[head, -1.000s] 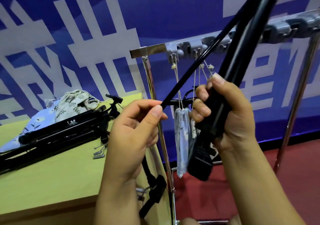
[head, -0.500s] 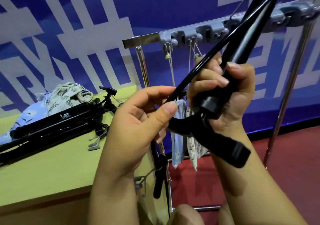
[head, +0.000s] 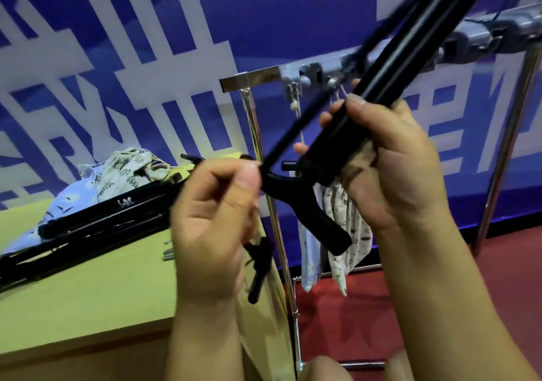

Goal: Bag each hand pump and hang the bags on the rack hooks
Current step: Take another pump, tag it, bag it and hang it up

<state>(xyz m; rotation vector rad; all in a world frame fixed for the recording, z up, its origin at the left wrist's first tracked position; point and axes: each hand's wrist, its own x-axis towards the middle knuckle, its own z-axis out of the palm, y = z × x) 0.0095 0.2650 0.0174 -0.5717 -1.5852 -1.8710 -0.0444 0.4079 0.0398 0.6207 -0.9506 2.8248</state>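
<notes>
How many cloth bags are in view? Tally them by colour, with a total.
Light blue bags: 2, one lying on the table at, one hung on the rack at.
Cream patterned bags: 2, one lying at, one hung at.
Total: 4 that show.

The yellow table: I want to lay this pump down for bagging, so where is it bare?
The yellow table is bare along its near edge, between the black pumps and the left hand. The back is crowded: pumps lie across it, with cloth bags heaped behind.
</notes>
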